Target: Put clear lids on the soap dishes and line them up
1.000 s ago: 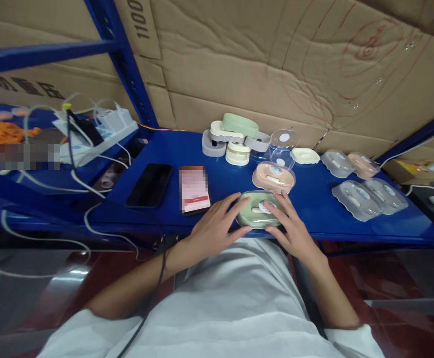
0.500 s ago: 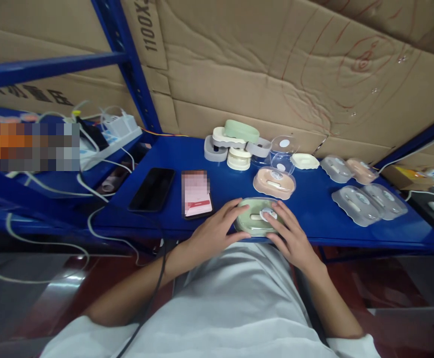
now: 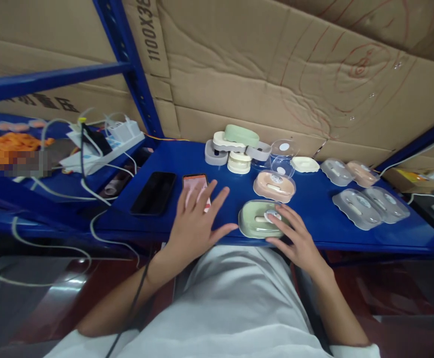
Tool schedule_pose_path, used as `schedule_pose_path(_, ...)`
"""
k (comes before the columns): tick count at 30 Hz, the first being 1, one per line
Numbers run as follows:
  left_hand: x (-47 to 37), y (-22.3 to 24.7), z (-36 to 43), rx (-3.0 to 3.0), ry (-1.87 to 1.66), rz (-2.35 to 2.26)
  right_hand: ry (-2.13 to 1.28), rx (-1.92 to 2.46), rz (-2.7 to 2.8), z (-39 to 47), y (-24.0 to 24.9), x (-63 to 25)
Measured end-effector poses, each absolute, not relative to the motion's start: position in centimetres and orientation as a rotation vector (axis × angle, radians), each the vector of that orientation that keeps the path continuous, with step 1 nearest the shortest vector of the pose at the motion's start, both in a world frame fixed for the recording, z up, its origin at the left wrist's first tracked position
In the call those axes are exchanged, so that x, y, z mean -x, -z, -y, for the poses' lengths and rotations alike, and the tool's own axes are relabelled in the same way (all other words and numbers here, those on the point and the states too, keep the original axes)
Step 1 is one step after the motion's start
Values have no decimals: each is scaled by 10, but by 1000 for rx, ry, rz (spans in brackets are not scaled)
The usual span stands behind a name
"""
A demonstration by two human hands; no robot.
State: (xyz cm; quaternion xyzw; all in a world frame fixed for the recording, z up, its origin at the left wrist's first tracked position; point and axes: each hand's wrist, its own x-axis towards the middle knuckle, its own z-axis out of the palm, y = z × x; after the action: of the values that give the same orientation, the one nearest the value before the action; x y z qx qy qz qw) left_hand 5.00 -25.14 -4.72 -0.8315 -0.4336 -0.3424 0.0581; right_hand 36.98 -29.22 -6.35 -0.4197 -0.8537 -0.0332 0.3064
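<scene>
A light green box with a clear domed lid (image 3: 252,224) stands near the front edge of the blue table. My right hand (image 3: 299,238) bends over its right end, thumb at the near edge and fingers on the lid by a round white label. My left hand (image 3: 194,219) is off the box, to its left, fingers spread and holding nothing. It hovers over or touches a lit phone (image 3: 194,180), partly covering the screen; contact cannot be made out. Just behind the green box sits a peach lidded box (image 3: 274,188).
A dark phone (image 3: 153,193) lies at left. Behind are stacked grey, cream and green box parts (image 3: 235,144), clear lids (image 3: 284,147) and a cream tray (image 3: 305,163). Several grey and peach lidded boxes (image 3: 358,206) stand at right. A power strip with cables (image 3: 107,158) is at far left.
My left hand has let go of the green box and moved left to the lit phone, its fingers spreading. My right hand stays at the green box.
</scene>
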Motion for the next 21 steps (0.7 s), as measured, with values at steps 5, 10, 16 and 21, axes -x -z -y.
schedule_pose_path(5, -42, 47, 244, 2401, 931, 1420, 61, 1133, 2241, 290, 64, -374)
schedule_pose_path(10, -49, 55, 240, 2421, 894, 1478, 43, 1202, 2211, 304, 66, -388)
schedule_pose_path(16, -59, 57, 251, 2557, 919, 1255, 226, 1404, 2089, 327, 70, -420)
schedule_pose_path(21, -79, 70, 258, 2757, 880, 877, 487, 1643, 1967, 312, 60, -439)
